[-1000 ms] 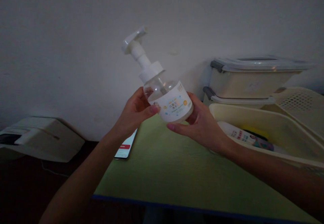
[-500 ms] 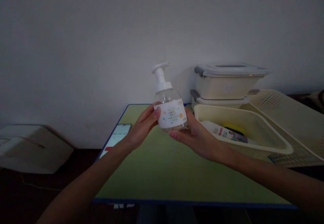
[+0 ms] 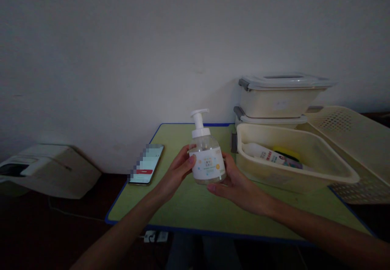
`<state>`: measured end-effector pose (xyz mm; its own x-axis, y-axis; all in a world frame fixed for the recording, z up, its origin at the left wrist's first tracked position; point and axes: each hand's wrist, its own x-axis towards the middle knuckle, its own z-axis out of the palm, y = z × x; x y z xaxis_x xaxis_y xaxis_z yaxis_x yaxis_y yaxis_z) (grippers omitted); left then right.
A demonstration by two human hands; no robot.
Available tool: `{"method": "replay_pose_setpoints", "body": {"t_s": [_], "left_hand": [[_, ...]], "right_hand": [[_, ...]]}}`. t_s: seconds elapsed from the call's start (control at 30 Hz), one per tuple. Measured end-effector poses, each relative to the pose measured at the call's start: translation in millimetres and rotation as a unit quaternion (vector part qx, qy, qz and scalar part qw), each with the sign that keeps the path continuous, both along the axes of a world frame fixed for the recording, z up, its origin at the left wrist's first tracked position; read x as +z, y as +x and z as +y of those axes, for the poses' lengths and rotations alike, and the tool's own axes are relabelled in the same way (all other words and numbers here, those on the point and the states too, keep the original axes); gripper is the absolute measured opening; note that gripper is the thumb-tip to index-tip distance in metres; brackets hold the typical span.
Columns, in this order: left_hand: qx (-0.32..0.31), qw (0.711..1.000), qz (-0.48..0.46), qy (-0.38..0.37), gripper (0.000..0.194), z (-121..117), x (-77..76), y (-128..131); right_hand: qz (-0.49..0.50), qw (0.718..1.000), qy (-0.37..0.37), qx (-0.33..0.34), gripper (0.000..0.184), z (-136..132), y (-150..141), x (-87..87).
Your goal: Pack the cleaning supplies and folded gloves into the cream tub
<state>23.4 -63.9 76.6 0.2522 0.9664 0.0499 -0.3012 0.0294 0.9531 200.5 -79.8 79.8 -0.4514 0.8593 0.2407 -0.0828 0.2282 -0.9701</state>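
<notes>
A clear pump bottle [image 3: 207,163] with a white pump head and a white printed label is held between my two hands, nearly upright over the green table [image 3: 195,213]. My left hand [image 3: 179,166] grips its left side, thumb on the label's edge. On the other side, my right hand [image 3: 236,182] wraps the lower right, with its thumb near the base. The fingers behind the bottle are mostly hidden. Whether its base touches the table I cannot tell.
To the right stands a cream bin [image 3: 292,176] holding a white printed bottle [image 3: 271,155] and something yellow [image 3: 286,153]. Behind it are stacked lidded boxes [image 3: 274,99], beside a perforated basket [image 3: 350,125]. A phone [image 3: 148,168] lies at the table's left. A white box [image 3: 61,172] sits beyond.
The pump bottle has come down with both hands and turned from a leftward tilt to nearly upright. The whole view has shifted slightly.
</notes>
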Motion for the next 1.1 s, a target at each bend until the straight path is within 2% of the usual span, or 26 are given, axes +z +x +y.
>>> {"method": "replay_pose_setpoints", "body": {"t_s": [0.1,0.23,0.43,0.53,0.63,0.7,0.83,0.97,1.1], "left_hand": [[-0.019,0.999,-0.004,0.032,0.049,1.5,14.9,-1.9],[-0.029,0.999,0.0,0.045,0.057,8.4,36.9,10.0],[-0.121,0.99,-0.024,0.072,0.069,30.1,62.7,59.8],[-0.181,0.98,0.007,0.082,0.089,40.0,68.7,86.3],[-0.229,0.968,0.042,0.097,0.107,46.6,68.8,111.0],[-0.233,0.965,0.066,0.106,0.108,50.0,67.0,126.5],[-0.214,0.964,0.117,0.105,0.099,59.1,62.9,149.4],[-0.24,0.963,0.096,0.079,0.078,72.3,55.4,157.8],[-0.259,0.964,0.065,0.017,0.068,85.8,45.2,160.2]], "right_hand": [[-0.029,0.998,0.052,-0.01,0.053,-1.6,3.1,19.2],[-0.108,0.985,0.129,-0.028,0.053,3.5,15.8,41.6],[-0.144,0.966,0.191,-0.1,0.051,12.6,51.3,53.3],[-0.161,0.954,0.202,-0.154,0.05,11.4,74.4,56.5],[-0.189,0.947,0.189,-0.176,0.047,9.0,99.1,57.9],[-0.215,0.946,0.167,-0.175,0.049,9.2,116.0,56.1],[-0.251,0.957,0.08,-0.121,0.061,15.7,149.1,47.1],[-0.159,0.986,-0.004,-0.054,0.064,23.4,173.2,41.5],[-0.114,0.99,-0.062,-0.061,0.059,27.8,184.7,40.5]]}}
